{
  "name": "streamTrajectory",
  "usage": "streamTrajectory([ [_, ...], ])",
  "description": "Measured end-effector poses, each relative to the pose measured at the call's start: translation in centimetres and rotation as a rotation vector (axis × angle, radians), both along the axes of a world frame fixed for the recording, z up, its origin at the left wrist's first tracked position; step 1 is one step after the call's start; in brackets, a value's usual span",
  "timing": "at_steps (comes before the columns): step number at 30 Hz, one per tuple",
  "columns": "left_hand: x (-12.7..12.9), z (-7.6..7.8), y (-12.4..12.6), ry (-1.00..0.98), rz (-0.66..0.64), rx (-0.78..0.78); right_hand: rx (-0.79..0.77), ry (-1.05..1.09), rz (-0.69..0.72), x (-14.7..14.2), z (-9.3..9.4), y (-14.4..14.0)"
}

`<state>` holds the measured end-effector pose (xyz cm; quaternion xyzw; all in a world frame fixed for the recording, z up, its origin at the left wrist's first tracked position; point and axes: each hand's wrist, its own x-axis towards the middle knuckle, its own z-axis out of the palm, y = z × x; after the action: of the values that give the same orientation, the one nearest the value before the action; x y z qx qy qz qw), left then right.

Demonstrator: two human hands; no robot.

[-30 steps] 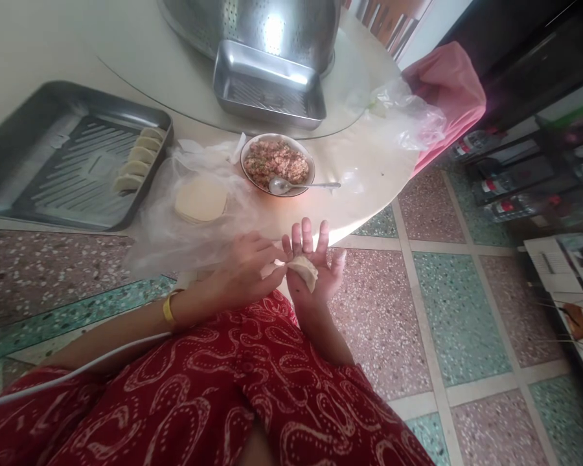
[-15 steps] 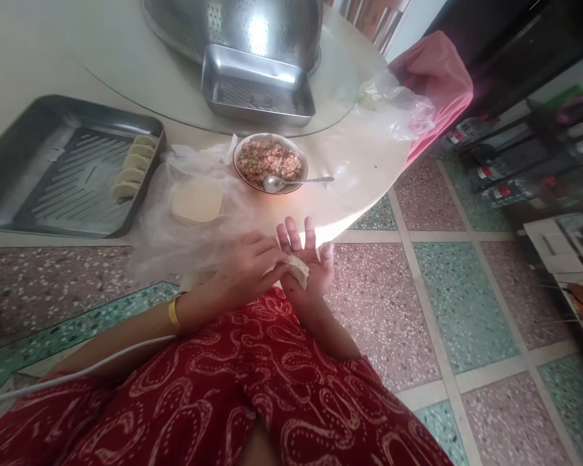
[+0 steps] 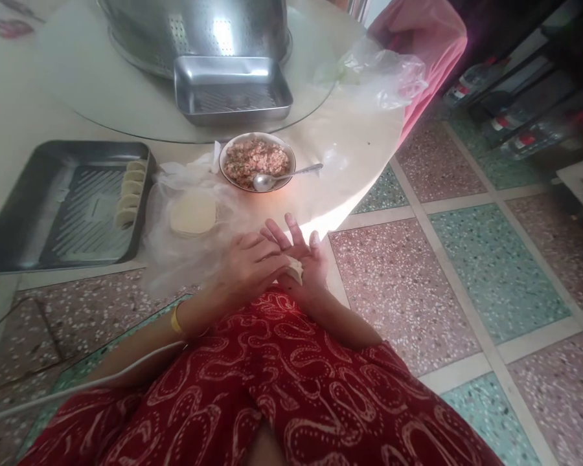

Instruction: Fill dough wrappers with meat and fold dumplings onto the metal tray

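Note:
A pale, folded dumpling [image 3: 295,270] sits between my two hands, close to my lap. My left hand [image 3: 252,262], with a yellow band at its wrist, has bent fingers closed on the dumpling's near side and covers part of it. Palm up, my right hand [image 3: 312,266] lies beneath and beside the dumpling with its fingers spread. Ahead on the table, a bowl [image 3: 222,171] holds minced filling [image 3: 256,158] and a spoon [image 3: 267,182]. Left of the bowl, round dumpling wrappers [image 3: 193,212] lie stacked on a clear plastic bag [image 3: 162,249].
A dark metal tray [image 3: 43,194] at the left holds several dumplings [image 3: 129,199] in a row along its right side. On the glass turntable stand a smaller metal tray [image 3: 233,118] and a perforated steel pot [image 3: 194,32]. Crumpled plastic [image 3: 388,71] lies near pink cloth [image 3: 422,45].
The view has shifted, so the table things appear displaced. My left fingers now cover more of the dumpling. My right fingers remain spread.

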<state>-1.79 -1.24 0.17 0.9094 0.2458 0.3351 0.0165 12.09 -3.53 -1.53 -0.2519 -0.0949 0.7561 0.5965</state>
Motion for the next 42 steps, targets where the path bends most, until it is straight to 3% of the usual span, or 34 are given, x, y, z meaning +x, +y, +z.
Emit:
streamTrajectory([
  [6,-0.2,0.6,0.5,-0.009,-0.06,-0.014,0.018,0.018,0.051,0.1,0.3,-0.1],
  [15,-1.5,1.4,0.2,0.168,-0.152,-0.216,-0.063,-0.005,0.08,-0.7,0.8,0.3],
  [23,-4.2,2.2,-1.1,0.112,-0.045,-0.156,-0.09,-0.027,0.185,-3.5,2.1,1.0],
  [26,-6.4,2.6,-1.2,0.014,0.002,-0.24,-0.046,-0.047,0.224,-5.0,2.3,1.4],
  [29,-10.4,3.7,-0.7,-0.044,0.095,-0.305,-0.007,-0.04,0.242,-6.1,2.1,1.8],
  [34,-19.4,5.1,1.6,0.013,0.423,-0.316,-0.042,-0.14,0.172,-5.8,0.7,2.7],
  [38,-24.0,3.4,3.6,0.145,0.541,-0.456,-0.064,-0.232,0.089,-4.7,-0.5,3.3],
  [42,-24.5,0.8,5.0,0.248,0.547,-0.523,-0.078,-0.294,0.041,-3.7,-1.0,3.6],
])
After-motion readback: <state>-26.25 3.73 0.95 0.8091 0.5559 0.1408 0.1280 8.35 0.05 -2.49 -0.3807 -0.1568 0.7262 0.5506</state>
